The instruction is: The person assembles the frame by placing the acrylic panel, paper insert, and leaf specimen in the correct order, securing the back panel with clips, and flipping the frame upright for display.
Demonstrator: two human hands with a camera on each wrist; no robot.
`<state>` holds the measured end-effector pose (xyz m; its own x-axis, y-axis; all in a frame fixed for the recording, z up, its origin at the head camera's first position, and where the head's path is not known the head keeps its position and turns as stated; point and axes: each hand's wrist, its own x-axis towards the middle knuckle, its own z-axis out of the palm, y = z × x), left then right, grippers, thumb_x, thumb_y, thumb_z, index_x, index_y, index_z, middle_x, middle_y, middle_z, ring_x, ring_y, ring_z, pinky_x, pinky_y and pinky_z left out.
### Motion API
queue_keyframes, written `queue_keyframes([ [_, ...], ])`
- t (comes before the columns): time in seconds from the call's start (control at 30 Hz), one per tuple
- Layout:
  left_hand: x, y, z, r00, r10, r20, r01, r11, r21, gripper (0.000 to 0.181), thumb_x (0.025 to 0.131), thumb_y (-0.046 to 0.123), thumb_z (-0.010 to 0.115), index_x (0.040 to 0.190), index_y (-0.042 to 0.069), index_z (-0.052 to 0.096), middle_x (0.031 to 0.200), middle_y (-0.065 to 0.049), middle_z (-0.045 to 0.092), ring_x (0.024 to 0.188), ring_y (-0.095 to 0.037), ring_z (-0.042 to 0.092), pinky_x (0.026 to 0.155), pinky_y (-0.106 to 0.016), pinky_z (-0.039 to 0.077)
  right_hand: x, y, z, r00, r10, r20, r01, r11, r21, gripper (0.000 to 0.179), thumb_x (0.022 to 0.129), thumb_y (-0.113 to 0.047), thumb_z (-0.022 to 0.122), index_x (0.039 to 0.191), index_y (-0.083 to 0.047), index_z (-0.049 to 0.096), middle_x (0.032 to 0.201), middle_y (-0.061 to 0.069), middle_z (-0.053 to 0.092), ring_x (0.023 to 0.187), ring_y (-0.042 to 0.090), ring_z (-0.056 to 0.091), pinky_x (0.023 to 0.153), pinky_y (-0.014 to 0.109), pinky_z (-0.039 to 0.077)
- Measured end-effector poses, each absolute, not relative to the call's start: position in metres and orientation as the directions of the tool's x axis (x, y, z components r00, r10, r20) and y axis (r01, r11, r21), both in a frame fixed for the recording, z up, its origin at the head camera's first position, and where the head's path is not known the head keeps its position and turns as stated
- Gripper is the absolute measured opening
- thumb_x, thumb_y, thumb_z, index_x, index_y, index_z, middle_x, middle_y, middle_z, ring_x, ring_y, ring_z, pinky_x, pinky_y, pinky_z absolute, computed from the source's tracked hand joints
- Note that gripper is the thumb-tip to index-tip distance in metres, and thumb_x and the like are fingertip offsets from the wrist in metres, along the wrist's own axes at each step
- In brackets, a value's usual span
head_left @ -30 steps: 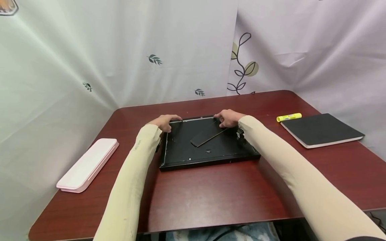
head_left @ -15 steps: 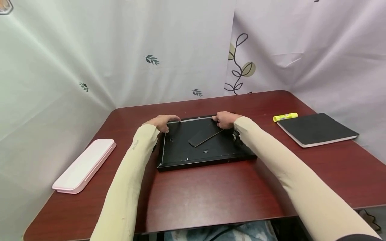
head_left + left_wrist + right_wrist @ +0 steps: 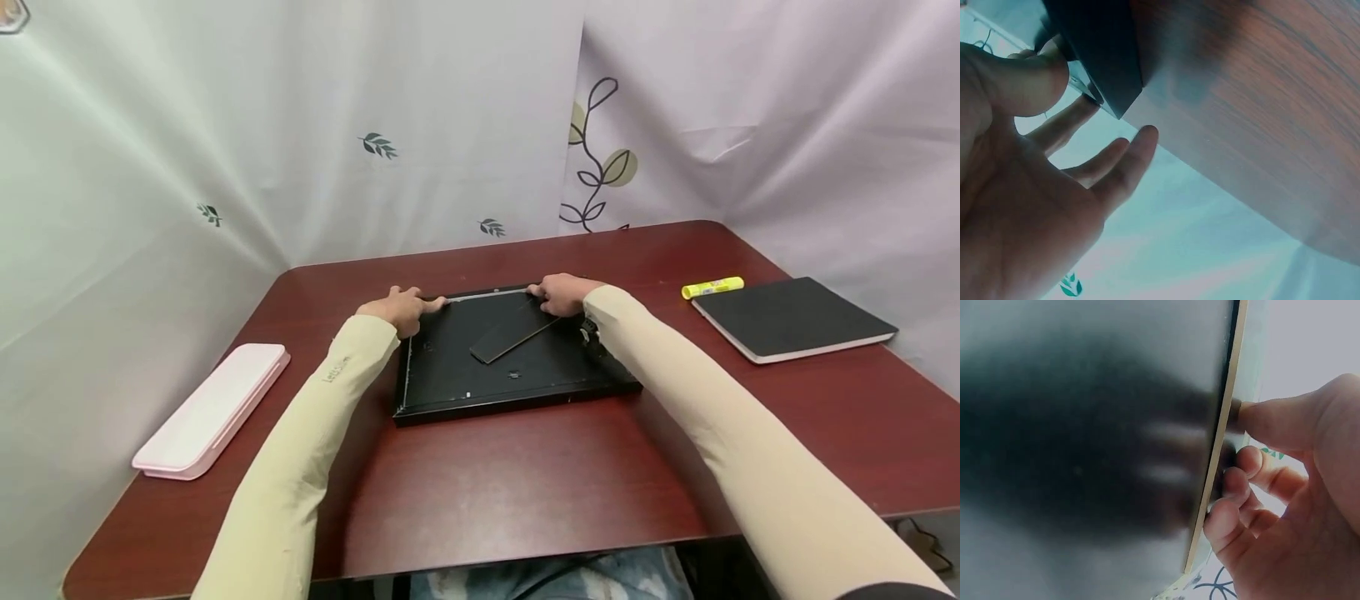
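Observation:
A black picture frame lies back side up on the table, its narrow stand slanting across the backing. At the frame's far left corner is my left hand, the index finger reaching along the far edge. In the left wrist view its other fingers are spread beside the corner and the thumb is close against the frame. My right hand reaches the far edge by the stand's upper end with a fingertip. Its other fingers are bent next to the board edge in the right wrist view; whether they pinch anything is hidden.
On the left of the reddish-brown table lies a pale pink case. A black-covered notebook and a yellow glue stick lie to the right. White patterned cloth hangs behind.
My left hand has shifted slightly and its fingers have lifted and spread at the corner. The right hand's index finger stays at the far edge, and the frame lies where it was.

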<state>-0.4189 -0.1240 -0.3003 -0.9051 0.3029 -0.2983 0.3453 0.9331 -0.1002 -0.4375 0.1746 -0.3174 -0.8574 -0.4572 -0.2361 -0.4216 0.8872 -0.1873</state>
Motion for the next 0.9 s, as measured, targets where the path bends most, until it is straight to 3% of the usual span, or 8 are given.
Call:
queue_keyframes([
  [0.2,-0.407,-0.128,-0.295,-0.914,0.305,-0.266,0.353,0.923,-0.155,0.071,0.102,-0.002,0.039,0.161,0.032,0.018,0.160,-0.016,0.030,0.141,-0.042,0.035,0.070,-0.038,0.045,-0.439,0.167,-0.312,-0.859,-0.454,-0.235,-0.418,0.889,-0.190,0.055,0.104,-0.010,0.048,0.156,-0.006,0.032,0.157,0.026,0.039,0.144,0.037,0.043,0.100,0.043,0.042],
  [0.43,-0.408,-0.128,-0.294,-0.912,0.323,-0.254,0.366,0.920,-0.141,0.068,0.104,0.001,0.037,0.161,0.032,0.018,0.162,-0.017,0.028,0.137,-0.039,0.049,0.077,-0.040,0.047,-0.439,0.168,-0.309,-0.868,-0.448,-0.216,-0.411,0.890,-0.197,0.053,0.103,-0.009,0.050,0.154,-0.003,0.036,0.155,0.026,0.041,0.141,0.037,0.046,0.102,0.045,0.044],
  [0.53,-0.416,-0.131,-0.297,-0.880,0.379,-0.287,0.409,0.911,-0.049,0.062,0.107,0.010,0.038,0.162,0.029,0.016,0.166,-0.022,0.017,0.146,-0.042,0.038,0.097,-0.045,0.048,-0.437,0.171,-0.308,-0.863,-0.448,-0.232,-0.414,0.892,-0.181,0.054,0.104,-0.010,0.049,0.155,-0.003,0.034,0.157,0.026,0.039,0.144,0.038,0.043,0.102,0.045,0.043],
  [0.6,-0.421,-0.138,-0.299,-0.860,0.429,-0.275,0.440,0.898,0.026,0.058,0.107,0.017,0.042,0.161,0.024,0.022,0.167,-0.025,0.013,0.151,-0.043,0.028,0.113,-0.053,0.040,-0.436,0.172,-0.304,-0.856,-0.453,-0.248,-0.422,0.890,-0.171,0.055,0.104,-0.011,0.048,0.157,-0.005,0.031,0.159,0.025,0.036,0.147,0.038,0.039,0.101,0.044,0.041],
  [0.67,-0.421,-0.150,-0.299,-0.847,0.479,-0.230,0.467,0.878,0.105,0.055,0.106,0.023,0.049,0.158,0.016,0.033,0.165,-0.028,0.018,0.153,-0.045,0.022,0.119,-0.059,0.030,-0.434,0.174,-0.299,-0.845,-0.467,-0.262,-0.437,0.884,-0.167,0.059,0.104,-0.013,0.049,0.159,-0.007,0.026,0.158,0.026,0.037,0.139,0.037,0.047,0.098,0.044,0.041],
  [0.77,-0.408,-0.171,-0.300,-0.834,0.522,-0.176,0.488,0.849,0.205,0.058,0.101,0.030,0.060,0.152,0.006,0.043,0.152,-0.030,0.042,0.142,-0.044,0.042,0.115,-0.060,0.035,-0.425,0.181,-0.292,-0.834,-0.499,-0.235,-0.464,0.865,-0.191,0.065,0.103,-0.017,0.054,0.160,-0.009,0.024,0.125,0.026,0.062,0.103,0.031,0.060,0.091,0.041,0.040],
  [0.83,-0.390,-0.182,-0.302,-0.818,0.544,-0.188,0.477,0.824,0.306,0.065,0.099,0.035,0.063,0.151,0.003,0.041,0.149,-0.029,0.047,0.135,-0.042,0.051,0.112,-0.057,0.041,-0.415,0.192,-0.288,-0.831,-0.530,-0.171,-0.494,0.843,-0.212,0.067,0.102,-0.019,0.058,0.159,-0.008,0.026,0.096,0.017,0.059,0.086,0.025,0.050,0.089,0.041,0.039],
  [0.9,-0.369,-0.187,-0.305,-0.794,0.568,-0.216,0.452,0.789,0.416,0.074,0.096,0.039,0.067,0.153,0.004,0.037,0.149,-0.026,0.048,0.132,-0.040,0.056,0.111,-0.054,0.043,-0.399,0.209,-0.286,-0.838,-0.539,-0.085,-0.511,0.830,-0.224,0.066,0.100,-0.018,0.061,0.158,-0.007,0.031,0.083,0.010,0.048,0.081,0.023,0.045,0.086,0.040,0.039],
])
